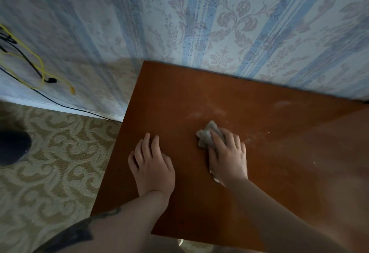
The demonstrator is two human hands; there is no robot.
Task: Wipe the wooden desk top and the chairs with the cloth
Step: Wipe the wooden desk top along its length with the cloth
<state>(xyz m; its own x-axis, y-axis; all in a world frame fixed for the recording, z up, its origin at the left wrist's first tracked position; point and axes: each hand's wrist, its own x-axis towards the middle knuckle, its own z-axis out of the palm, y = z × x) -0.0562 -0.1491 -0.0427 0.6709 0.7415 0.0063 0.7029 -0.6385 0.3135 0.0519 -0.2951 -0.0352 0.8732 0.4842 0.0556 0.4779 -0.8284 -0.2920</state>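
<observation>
Right hand: the right hand (226, 155) lies palm-down on a crumpled grey-beige cloth (207, 135), fingers laid over it and pressing it to the wood; whether the fingers curl round the fabric cannot be told.
Left hand: the left hand (152, 162) rests flat on the board beside it, fingers straight and close together, holding nothing.
Cloth: it sits on the reddish-brown wooden desk top (179, 96), near the middle, its bunched end sticking out past the right fingertips toward the wall; a pale scrap shows under the wrist.
Desk top: faint whitish dust smears (207, 112) and small specks lie just beyond and to the right of the cloth.
Wall: blue-striped floral wallpaper (229, 22) meets the far edge of the desk.
Cables: a yellow cable (41, 66) and a black cable (26, 58) hang against the wall at the left.
Floor: beige carpet with a scroll pattern (60, 162) lies left of the desk, with a dark rounded object (13, 146), blurred, at the left edge.
</observation>
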